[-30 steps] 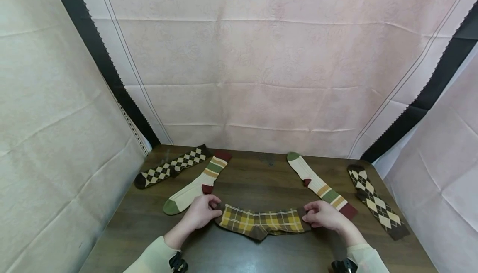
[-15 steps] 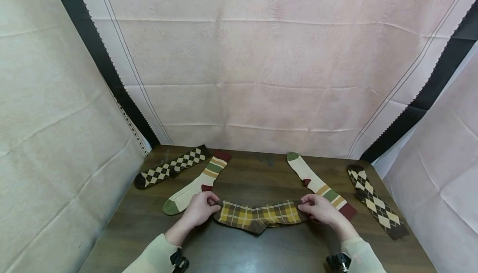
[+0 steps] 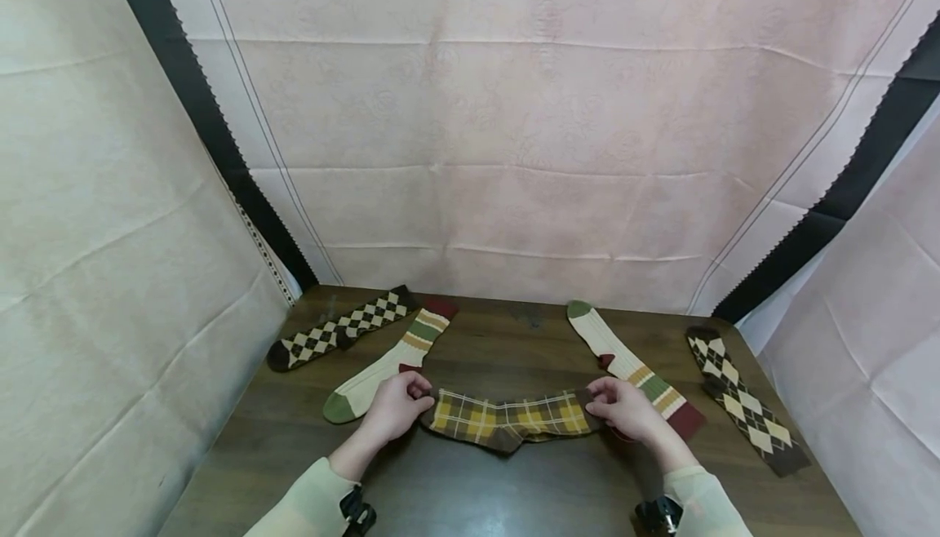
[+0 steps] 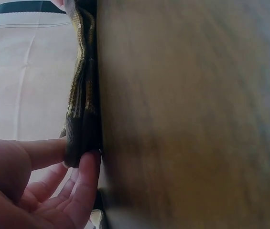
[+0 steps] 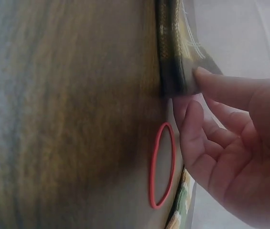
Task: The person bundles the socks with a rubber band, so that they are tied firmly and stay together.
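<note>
A pair of yellow-and-brown plaid socks (image 3: 507,420) stretches sideways between my hands, close over the table near its middle. Two layers show edge-on in the left wrist view. My left hand (image 3: 396,406) pinches the dark left end, thumb on one side and fingers on the other (image 4: 72,148). At the opposite dark end (image 5: 175,78), my right hand (image 3: 626,410) pinches the socks between thumb and fingers. A thin red rubber band (image 5: 156,206) shows beside the right fingers, against the table; that hand mostly hides it in the head view.
Cream striped socks with green toes lie left (image 3: 374,374) and right (image 3: 613,341) behind my hands. Argyle socks lie at the far left (image 3: 341,329) and far right (image 3: 742,398). Pale fabric walls (image 3: 470,194) surround the back and sides of the wooden table (image 3: 499,349).
Both hands have shifted the plaid socks slightly away from me, and the right hand has come a little to the left. Both grips stay the same. The other socks keep their places.
</note>
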Motion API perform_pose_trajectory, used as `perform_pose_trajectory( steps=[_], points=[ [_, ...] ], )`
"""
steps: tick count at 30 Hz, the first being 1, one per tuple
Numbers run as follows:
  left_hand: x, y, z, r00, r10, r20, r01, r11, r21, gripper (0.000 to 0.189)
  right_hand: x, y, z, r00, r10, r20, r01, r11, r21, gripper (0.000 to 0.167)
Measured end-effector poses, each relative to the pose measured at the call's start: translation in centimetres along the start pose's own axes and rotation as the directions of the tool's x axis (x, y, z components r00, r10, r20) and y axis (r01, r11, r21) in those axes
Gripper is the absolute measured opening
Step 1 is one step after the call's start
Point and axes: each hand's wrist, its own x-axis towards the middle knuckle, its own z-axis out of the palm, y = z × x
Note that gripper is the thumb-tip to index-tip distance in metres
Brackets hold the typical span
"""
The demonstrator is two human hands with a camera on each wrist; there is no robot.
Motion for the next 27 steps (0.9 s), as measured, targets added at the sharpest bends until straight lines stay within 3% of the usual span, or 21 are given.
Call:
perform_pose_trajectory(
  steps=[11, 27],
  points=[
    [0.48, -0.10, 0.09, 1.000, -0.008, -0.003, 0.008, 1.000, -0.011, 0.012, 0.15, -0.17, -0.04, 1.000, 0.016, -0.027, -0.016, 1.000, 0.003, 0.028],
    [0.44, -0.38, 0.09, 1.000, -0.030, 0.002, 0.030, 0.998, -0.054, 0.014, 0.19, -0.29, -0.10, 0.999, 0.034, -0.003, -0.034, 0.999, -0.011, 0.029]
  ],
)
